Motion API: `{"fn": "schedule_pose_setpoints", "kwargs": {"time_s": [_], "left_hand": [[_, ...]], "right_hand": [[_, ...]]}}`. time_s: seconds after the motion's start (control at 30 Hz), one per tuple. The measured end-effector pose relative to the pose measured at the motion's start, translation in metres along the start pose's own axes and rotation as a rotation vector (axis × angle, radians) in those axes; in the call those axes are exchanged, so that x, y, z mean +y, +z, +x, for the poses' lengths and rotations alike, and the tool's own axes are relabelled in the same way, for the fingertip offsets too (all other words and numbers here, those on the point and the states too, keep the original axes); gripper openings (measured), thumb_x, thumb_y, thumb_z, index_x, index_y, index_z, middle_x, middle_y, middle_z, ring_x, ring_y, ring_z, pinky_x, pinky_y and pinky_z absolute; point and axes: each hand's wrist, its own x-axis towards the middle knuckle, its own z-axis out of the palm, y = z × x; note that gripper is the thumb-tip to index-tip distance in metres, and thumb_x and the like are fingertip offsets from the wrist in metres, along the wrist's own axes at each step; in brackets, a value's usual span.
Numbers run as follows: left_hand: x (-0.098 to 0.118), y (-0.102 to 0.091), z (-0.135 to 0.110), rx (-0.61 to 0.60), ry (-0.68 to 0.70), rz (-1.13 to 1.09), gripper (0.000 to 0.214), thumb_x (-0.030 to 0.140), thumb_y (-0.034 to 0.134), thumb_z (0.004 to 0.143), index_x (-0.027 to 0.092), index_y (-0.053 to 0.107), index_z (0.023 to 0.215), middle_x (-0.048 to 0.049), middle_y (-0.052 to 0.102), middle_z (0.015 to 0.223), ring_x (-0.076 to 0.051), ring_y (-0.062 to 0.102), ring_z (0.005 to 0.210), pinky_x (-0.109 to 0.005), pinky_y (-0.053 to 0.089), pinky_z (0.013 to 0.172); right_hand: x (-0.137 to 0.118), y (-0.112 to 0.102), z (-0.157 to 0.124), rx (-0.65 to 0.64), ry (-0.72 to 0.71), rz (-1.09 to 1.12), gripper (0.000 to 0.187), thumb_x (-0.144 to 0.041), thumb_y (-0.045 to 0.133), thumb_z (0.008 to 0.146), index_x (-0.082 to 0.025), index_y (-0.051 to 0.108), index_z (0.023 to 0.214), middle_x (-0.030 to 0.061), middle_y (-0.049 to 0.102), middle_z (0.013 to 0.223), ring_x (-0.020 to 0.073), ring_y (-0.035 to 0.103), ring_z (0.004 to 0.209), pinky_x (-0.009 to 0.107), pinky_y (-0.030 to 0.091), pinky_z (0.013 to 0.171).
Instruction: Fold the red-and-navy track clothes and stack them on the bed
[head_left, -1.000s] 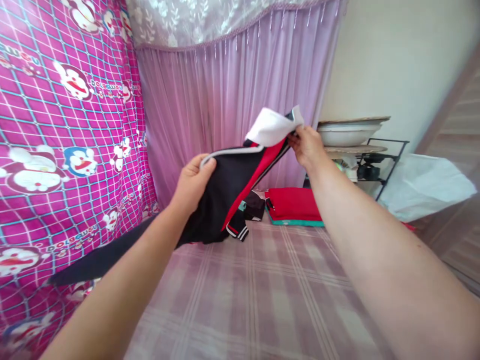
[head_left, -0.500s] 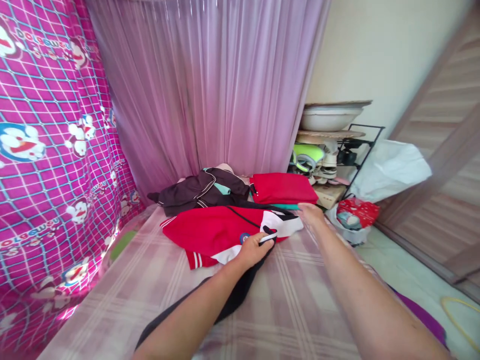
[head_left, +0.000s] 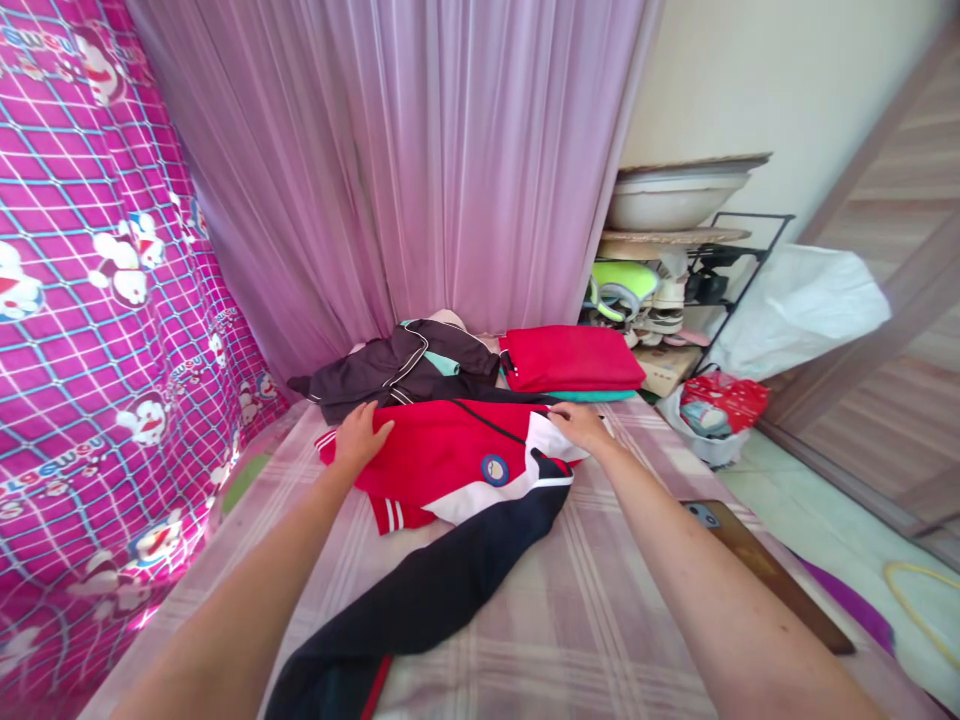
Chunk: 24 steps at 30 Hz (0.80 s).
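The red and white garment (head_left: 420, 445) lies spread on the bed (head_left: 540, 620), in the middle of the scene, with a round blue badge (head_left: 495, 470) on its front. The left hand (head_left: 364, 437) rests on its far left part, the thumb apart from the other fingers, and it does not grasp the cloth. The right hand (head_left: 579, 425) touches the far edge of the white part, on the right; I cannot tell if the fingers pinch it. A long black piece (head_left: 442, 570) extends from the garment's right end toward the near left. Just beyond the garment, on the left, there is a dark crumpled garment (head_left: 360, 385). To the right of this one lies a folded red cloth (head_left: 574, 357), above a green cloth (head_left: 600, 396). On the right side of the bed, near the right forearm, there is a phone (head_left: 757, 570), its camera side upward.
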Motion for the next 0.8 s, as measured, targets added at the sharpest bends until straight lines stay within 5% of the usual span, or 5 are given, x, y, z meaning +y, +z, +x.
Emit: {"fn": "schedule_pose_setpoints", "kwargs": {"time_s": [0.2,0.47,0.6,0.7,0.8], "left_hand": [[-0.031,-0.008,0.003,-0.218,0.048,0.279,0.047,0.044,0.047,0.092,0.022,0.064,0.130,-0.0143,0.069,0.127,-0.036,0.061,0.119,-0.050,0.045,0.100],[-0.031,-0.014,-0.013,-0.123,0.163,0.201,0.038,0.035,0.041,0.093,0.018,0.070,0.111,-0.0134,0.070,0.119,-0.030,0.062,0.113,-0.043,0.047,0.098],[-0.002,-0.022,-0.060,-0.087,0.273,0.012,0.044,0.050,0.049,0.091,0.020,0.063,0.120,-0.0117,0.069,0.123,-0.029,0.060,0.118,-0.044,0.046,0.101],[0.041,-0.029,-0.101,-0.335,0.452,-0.101,0.044,0.057,0.052,0.090,0.024,0.067,0.116,-0.0079,0.071,0.120,-0.028,0.063,0.112,-0.044,0.047,0.100],[0.089,-0.028,-0.129,-0.503,0.527,-0.170,0.053,0.060,0.062,0.083,0.025,0.065,0.122,-0.0084,0.070,0.124,-0.029,0.063,0.114,-0.045,0.046,0.101]], "right_hand": [[-0.008,-0.005,-0.005,-0.038,-0.026,-0.168,0.036,-0.039,0.047,0.095,-0.021,0.075,0.111,0.0096,0.074,0.117,0.0259,0.067,0.108,0.031,0.047,0.090],[-0.013,-0.013,-0.013,-0.212,-0.101,-0.310,0.046,-0.048,0.039,0.098,-0.022,0.077,0.107,0.0085,0.075,0.112,0.0244,0.068,0.105,0.028,0.048,0.084],[0.010,-0.019,-0.008,-0.057,-0.012,-0.342,0.041,-0.033,0.039,0.097,-0.021,0.071,0.120,0.0096,0.071,0.123,0.0258,0.065,0.112,0.031,0.048,0.092],[0.036,-0.022,-0.004,0.038,0.025,-0.415,0.057,-0.014,0.049,0.087,-0.020,0.054,0.143,0.0137,0.055,0.145,0.0267,0.053,0.131,0.035,0.041,0.106],[0.058,-0.017,-0.002,-0.067,0.090,-0.507,0.069,-0.013,0.058,0.083,-0.027,0.045,0.149,0.0140,0.037,0.158,0.0307,0.040,0.142,0.044,0.036,0.112]]}}
